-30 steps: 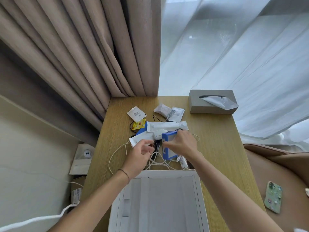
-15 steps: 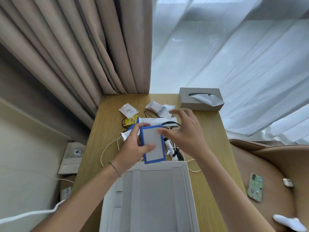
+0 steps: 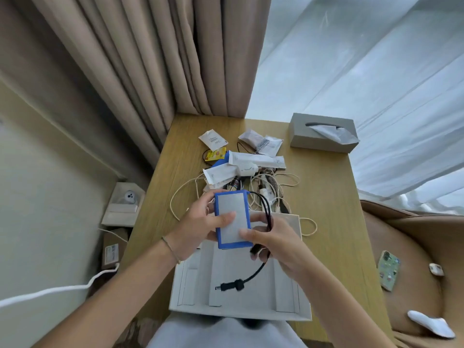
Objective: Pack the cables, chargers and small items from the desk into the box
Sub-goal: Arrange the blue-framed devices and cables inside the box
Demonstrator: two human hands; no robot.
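Wooden desk [image 3: 324, 197] set into a curtained window corner: at its near edge sits an open white box [image 3: 238, 292], moulded channels bare inside, and both hands hold a blue-edged power pack [image 3: 232, 219] just above the box's far rim. The left hand [image 3: 198, 227] grips the pack from its left side, thumb pressed flat on the pale face; the right hand [image 3: 273, 242] pinches the lower right corner while its fingers curl round the pack's black lead [image 3: 263, 217], whose barrel plug [image 3: 229, 287] dangles over the middle of the box. The pack's long axis runs away from the person, in line with the box's channels, so it looks to need only lowering towards the body, with the lead gathered in by the right hand, the nearer of the two to the plug. No writing can be read on the pack's face.

Beyond the hands, still to be packed, lies a tangle of cream cables [image 3: 273, 187], a white charger [image 3: 247, 169] and several white sachets [image 3: 256, 159]. Print on the sachets and on a small yellow packet [image 3: 215, 154] is too fine to read. A grey tissue box [image 3: 322, 133] stands at the far right corner, before sheer curtains.
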